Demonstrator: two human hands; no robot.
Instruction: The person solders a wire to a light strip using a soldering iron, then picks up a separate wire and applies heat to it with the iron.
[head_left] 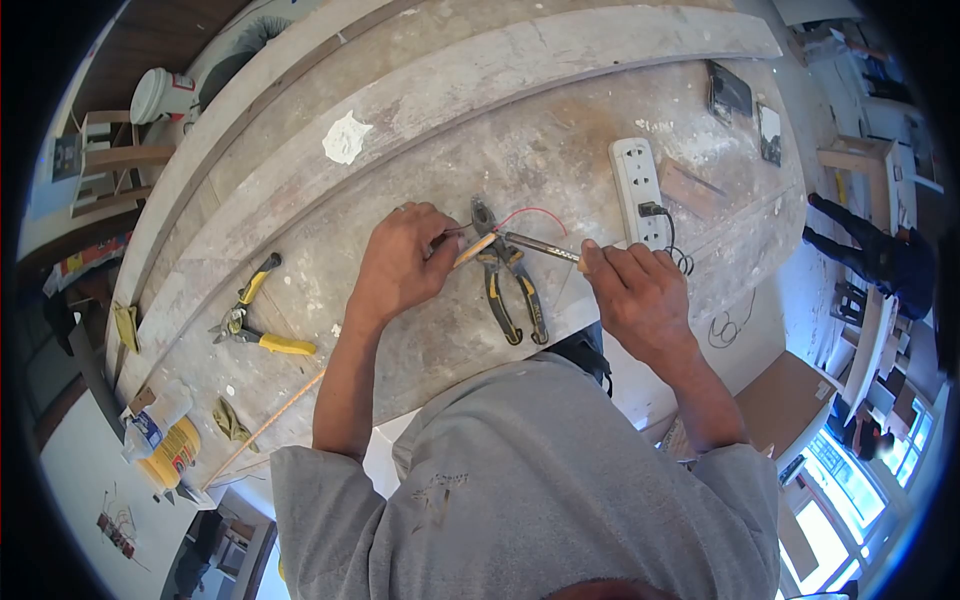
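Note:
My right hand point(640, 295) is closed around the handle of a soldering iron point(540, 245), whose metal shaft points left. Its tip meets the end of an orange-tan cord point(475, 250) above the head of a pair of pliers point(515, 295). My left hand point(405, 258) pinches a thin wire point(457, 230) beside that cord end. From the same spot a red wire point(540, 210) curves to the right. The black and yellow pliers lie on the worktable point(420, 370) with handles towards me. The exact contact at the tip is too small to make out.
Yellow-handled snips point(240, 315) lie left. A white power strip point(636, 190) with a black plug point(652, 209) is at right, near a phone-like black object point(729, 92). Curved pale boards point(450, 85) span the far side. A bottle point(160, 415) stands left; another person point(880, 250) is at right.

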